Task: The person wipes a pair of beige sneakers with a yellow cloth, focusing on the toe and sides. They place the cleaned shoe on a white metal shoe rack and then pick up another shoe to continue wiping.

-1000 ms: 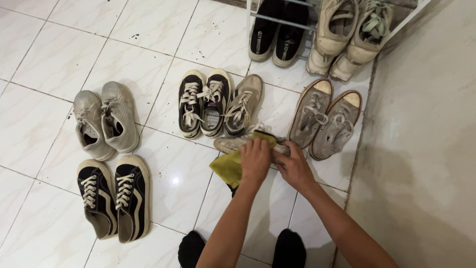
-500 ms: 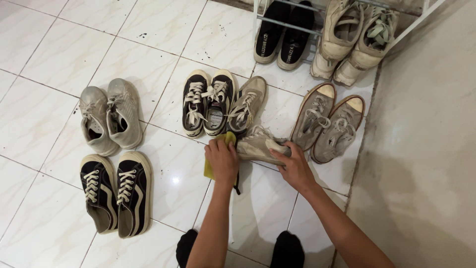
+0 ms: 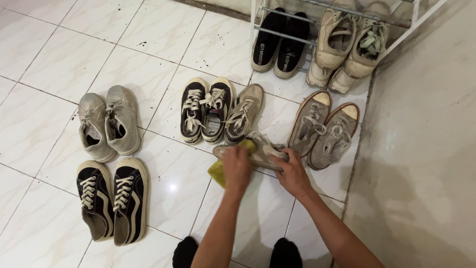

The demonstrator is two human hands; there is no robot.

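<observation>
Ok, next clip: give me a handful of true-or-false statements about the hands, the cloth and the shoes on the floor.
1. The left hand presses a yellow cloth against a beige sneaker. True.
2. The right hand is lifted clear of that sneaker. False: it grips the sneaker's end.
3. A grey pair lies above a dark blue pair at the left. True.
4. The shoe rack is empty. False: it holds shoes.
</observation>
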